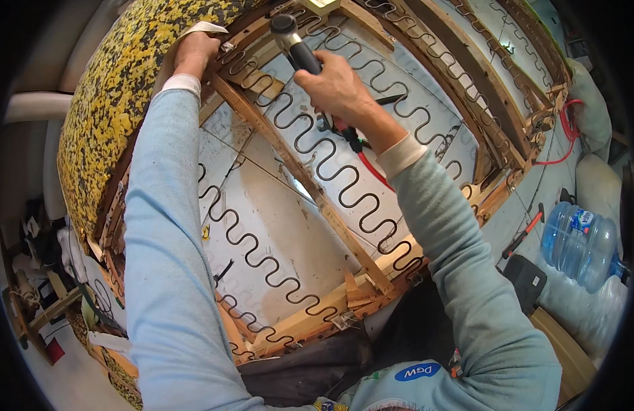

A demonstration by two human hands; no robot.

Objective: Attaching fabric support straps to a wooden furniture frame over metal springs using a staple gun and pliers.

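My right hand [339,89] is wrapped round the black grip of an air staple gun [298,46]. Its round black head points up and left, above the springs, and a red air hose [373,170] runs from its handle end. At the upper left, my left hand [196,53] is closed on a pale strip of cloth [206,29] at the edge of the yellow-and-black foam [115,89]. Its fingertips are partly hidden. Below both hands lies a wooden seat frame [300,171] strung with wavy metal springs [344,198].
To the right stand a large blue water bottle [581,236] and a black case [525,282]. A red-handled tool [522,234] lies beside them. The red hose coils at the frame's far right corner. Wood scraps [56,298] and cables lie at the lower left.
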